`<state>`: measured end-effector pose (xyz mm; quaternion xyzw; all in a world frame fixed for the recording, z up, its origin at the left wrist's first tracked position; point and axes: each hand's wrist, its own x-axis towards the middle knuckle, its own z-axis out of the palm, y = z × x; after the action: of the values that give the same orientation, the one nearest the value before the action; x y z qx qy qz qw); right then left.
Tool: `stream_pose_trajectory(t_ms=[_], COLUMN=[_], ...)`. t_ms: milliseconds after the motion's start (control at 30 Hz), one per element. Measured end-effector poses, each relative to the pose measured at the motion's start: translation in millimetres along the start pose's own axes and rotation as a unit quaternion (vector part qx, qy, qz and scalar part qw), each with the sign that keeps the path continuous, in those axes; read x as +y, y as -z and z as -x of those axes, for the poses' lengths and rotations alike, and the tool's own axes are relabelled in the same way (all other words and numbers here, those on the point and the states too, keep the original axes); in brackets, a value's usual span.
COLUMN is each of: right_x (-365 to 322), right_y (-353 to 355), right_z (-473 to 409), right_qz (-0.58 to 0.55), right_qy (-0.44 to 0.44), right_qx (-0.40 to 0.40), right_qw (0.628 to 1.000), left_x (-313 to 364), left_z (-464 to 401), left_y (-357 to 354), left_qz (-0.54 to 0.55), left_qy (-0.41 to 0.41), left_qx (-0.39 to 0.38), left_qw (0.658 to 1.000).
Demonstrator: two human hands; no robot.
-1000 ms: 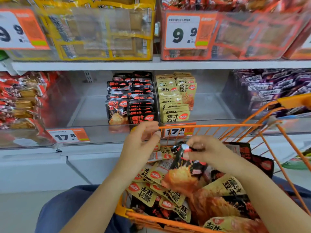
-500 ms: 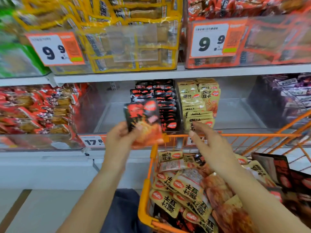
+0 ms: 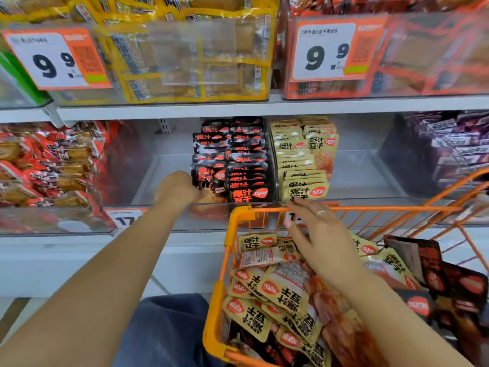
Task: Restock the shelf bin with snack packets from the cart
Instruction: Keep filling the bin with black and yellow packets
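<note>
Leftmost, a clear bin of red-wrapped snacks [image 3: 47,168] sits on the shelf beside the clear plastic shelf bin [image 3: 158,181]. Inside that bin the left hand [image 3: 177,191] curls round a black-and-red snack packet [image 3: 209,178], pressing it against the front of the standing row of black packets [image 3: 238,160]. Just to the right stands a row of tan packets [image 3: 304,160]. Below them the right hand [image 3: 320,239] hovers over the orange wire cart [image 3: 232,234], fingers spread loose and holding nothing, above the heap of tan and black packets [image 3: 277,295] inside.
</note>
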<state>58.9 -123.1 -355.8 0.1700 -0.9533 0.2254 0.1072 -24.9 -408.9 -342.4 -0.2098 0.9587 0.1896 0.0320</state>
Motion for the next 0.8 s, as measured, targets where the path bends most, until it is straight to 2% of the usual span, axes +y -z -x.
stream_pose_trajectory(t_ms=[133,300,333,400,433,467,533,600,633,733,800], right_x=[0.9,0.0,0.0,-0.1,-0.1,0.9,3.2,6.9,9.5,16.6,13.9], right_y=[-0.9,4.5,7.1,14.1,17.3,17.2,7.4,-9.6,-16.3,-20.0,-6.0], right_z=[-0.6,1.3,2.6,5.0,6.6,8.2,10.1,12.1,12.6,11.3,8.2], right_qz=[-0.004,-0.044,-0.063,-0.068,-0.065,-0.054,0.009,0.031,0.028,-0.022,-0.155], right_qy=[0.010,0.008,0.008,0.021,0.023,0.021,0.015,0.020,0.025,0.000,-0.039], right_qx=[0.003,0.018,0.035,0.065,0.043,-0.012,-0.165,-0.253,-0.258,-0.188,-0.106], right_qw=[1.000,0.999,0.997,0.995,0.997,0.998,0.986,0.967,0.965,0.982,0.982], left_x=[2.4,6.7,5.8,4.9,6.3,8.8,17.5,26.9,30.6,38.9,42.8], left_z=[6.3,13.7,16.5,25.5,33.5,43.2,65.8,88.5,98.4,123.6,134.6], left_y=[-1.3,8.8,10.1,11.1,12.0,12.3,12.4,10.5,7.6,-0.5,-3.7], left_qz=[-0.030,-0.053,-0.049,-0.005,0.022,0.049,0.095,0.124,0.130,0.175,0.245], left_qy=[0.014,0.001,-0.004,-0.021,-0.043,-0.077,-0.156,-0.228,-0.256,-0.307,-0.298], left_qx=[0.013,-0.048,-0.046,0.017,0.066,0.115,0.181,0.189,0.180,0.156,0.135], left_qw=[0.999,0.997,0.998,1.000,0.997,0.989,0.966,0.947,0.941,0.922,0.913])
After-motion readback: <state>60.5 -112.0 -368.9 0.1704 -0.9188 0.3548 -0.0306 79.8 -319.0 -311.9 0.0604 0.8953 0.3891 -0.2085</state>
